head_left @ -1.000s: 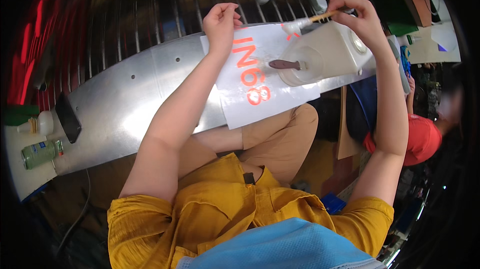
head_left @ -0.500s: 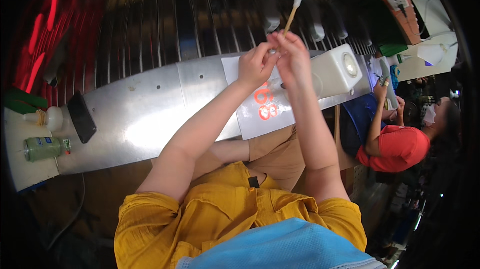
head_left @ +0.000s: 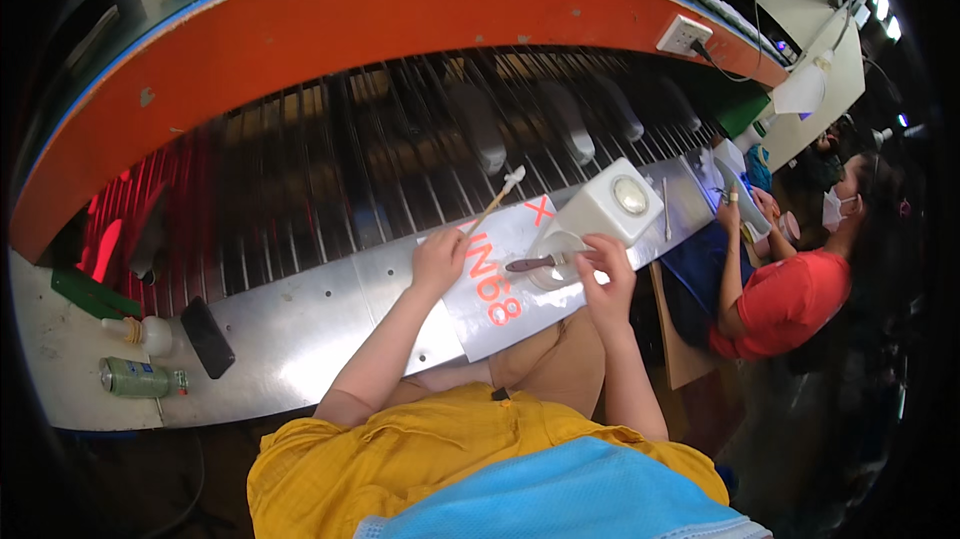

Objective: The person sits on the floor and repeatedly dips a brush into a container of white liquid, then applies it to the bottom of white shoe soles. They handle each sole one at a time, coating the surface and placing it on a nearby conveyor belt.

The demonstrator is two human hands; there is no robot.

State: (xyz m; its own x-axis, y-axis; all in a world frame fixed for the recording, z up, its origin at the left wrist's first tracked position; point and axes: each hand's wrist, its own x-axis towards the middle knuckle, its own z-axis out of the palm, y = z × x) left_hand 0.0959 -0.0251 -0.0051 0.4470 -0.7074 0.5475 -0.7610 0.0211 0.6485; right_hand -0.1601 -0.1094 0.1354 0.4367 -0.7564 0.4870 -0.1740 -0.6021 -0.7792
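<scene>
My left hand (head_left: 440,261) is closed on a thin tan stick (head_left: 490,207) with a white wad at its tip, held over the table's far edge. My right hand (head_left: 610,284) has its fingers curled at a clear round dish (head_left: 556,275), below a white box-shaped container (head_left: 605,207). Across the dish lies a tool with a dark brown handle (head_left: 530,264), its far end meeting my fingertips. What those fingers pinch is hard to make out. A white sheet with red markings (head_left: 478,324) lies beneath.
Beyond the metal table (head_left: 300,324) runs a rack of metal bars (head_left: 350,149) before an orange panel (head_left: 400,9). A black phone (head_left: 208,337), a green can (head_left: 133,379) and a white bottle (head_left: 155,336) stand left. A person in red (head_left: 785,304) sits at right.
The tan stick has passed from my right hand to my left. My hands have parted, the right one moving down to the dish. The view has shifted to show the orange panel.
</scene>
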